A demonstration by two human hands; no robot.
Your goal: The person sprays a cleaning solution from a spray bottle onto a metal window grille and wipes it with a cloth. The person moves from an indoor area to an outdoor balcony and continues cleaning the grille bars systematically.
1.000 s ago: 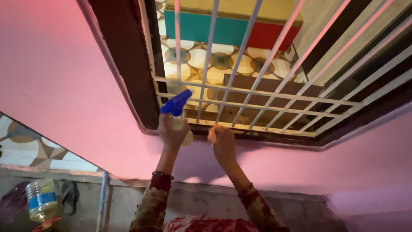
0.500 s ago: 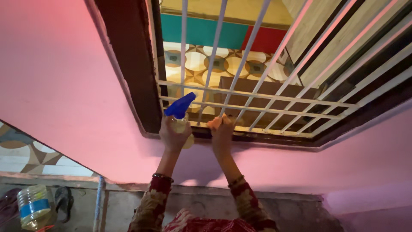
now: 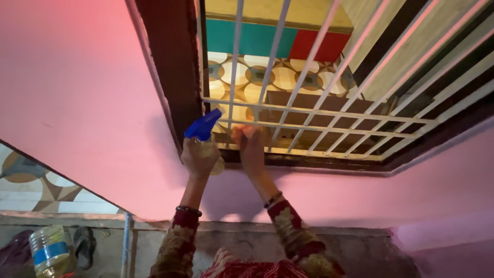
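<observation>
Right hand [image 3: 250, 149] now further left (against spray bottle [image 3: 205, 139])

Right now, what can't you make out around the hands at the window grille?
- Head view: whether the right hand holds a cloth; its fingers cover the spot on the grille.
- Spray bottle: its body is hidden by the left hand.
- Plastic bottle: cut off by the bottom edge.

sleeves [image 3: 177, 247]: maroon, gold floral print | wrists: dark bangles [image 3: 188, 210]
</observation>
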